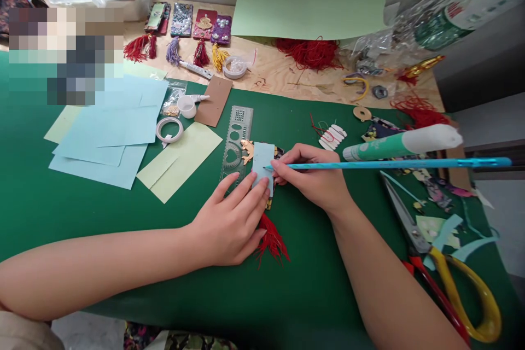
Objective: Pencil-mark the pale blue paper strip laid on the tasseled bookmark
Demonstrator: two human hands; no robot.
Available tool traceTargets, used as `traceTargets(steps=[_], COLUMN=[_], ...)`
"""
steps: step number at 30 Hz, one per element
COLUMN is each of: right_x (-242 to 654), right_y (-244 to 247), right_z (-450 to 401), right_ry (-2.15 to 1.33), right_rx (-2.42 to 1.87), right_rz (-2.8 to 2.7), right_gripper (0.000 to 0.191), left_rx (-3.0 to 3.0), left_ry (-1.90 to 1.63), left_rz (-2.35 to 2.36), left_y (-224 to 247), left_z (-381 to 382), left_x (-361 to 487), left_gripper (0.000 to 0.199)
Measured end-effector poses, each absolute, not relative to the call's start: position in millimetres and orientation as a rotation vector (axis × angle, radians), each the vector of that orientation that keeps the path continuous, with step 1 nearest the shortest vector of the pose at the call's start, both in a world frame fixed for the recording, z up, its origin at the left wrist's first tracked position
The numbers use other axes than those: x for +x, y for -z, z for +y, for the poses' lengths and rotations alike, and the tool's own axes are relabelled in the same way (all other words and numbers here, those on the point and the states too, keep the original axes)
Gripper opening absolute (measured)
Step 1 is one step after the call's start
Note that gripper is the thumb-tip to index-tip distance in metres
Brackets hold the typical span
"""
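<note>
My right hand (314,178) is closed around a thin blue pencil (394,164), its dark tip on a small light blue paper strip (263,156). The strip lies over a patterned fabric piece (269,204), which is mostly hidden. From its lower end hangs a red tassel (273,240). My left hand (233,216) lies flat with fingers spread, fingertips pressing the strip and the ruler's lower end. A gold fish-shaped charm (247,151) sits at the strip's left edge, beside the clear green ruler (235,136).
Light blue sheets (115,126), pale green paper (178,161) and a tape roll (169,131) lie left. Scissors (414,224), a glue stick (406,142) and wound thread (333,135) are right. Several tasselled pieces (181,19) and red thread (309,53) line the back.
</note>
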State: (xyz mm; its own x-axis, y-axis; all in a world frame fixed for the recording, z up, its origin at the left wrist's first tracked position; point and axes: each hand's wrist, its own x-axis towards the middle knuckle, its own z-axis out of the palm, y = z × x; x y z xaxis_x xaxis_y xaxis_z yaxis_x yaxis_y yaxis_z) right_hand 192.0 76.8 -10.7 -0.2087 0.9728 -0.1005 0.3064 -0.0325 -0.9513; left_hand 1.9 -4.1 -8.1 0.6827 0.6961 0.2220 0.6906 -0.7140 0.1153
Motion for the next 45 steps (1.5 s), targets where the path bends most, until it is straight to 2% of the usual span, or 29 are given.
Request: traceTargets(steps=[45], right_x=[192.0], right_y=[5.7], right_z=[75.5], right_ry=[-1.274], right_rx=[-1.369], right_rz=[-1.621], right_gripper=[0.031], left_rx=[2.857], left_ry=[-0.390], left_rz=[1.174], left_y=[9.3], left_z=[-4.7], left_x=[1.7], left_gripper=[0.050])
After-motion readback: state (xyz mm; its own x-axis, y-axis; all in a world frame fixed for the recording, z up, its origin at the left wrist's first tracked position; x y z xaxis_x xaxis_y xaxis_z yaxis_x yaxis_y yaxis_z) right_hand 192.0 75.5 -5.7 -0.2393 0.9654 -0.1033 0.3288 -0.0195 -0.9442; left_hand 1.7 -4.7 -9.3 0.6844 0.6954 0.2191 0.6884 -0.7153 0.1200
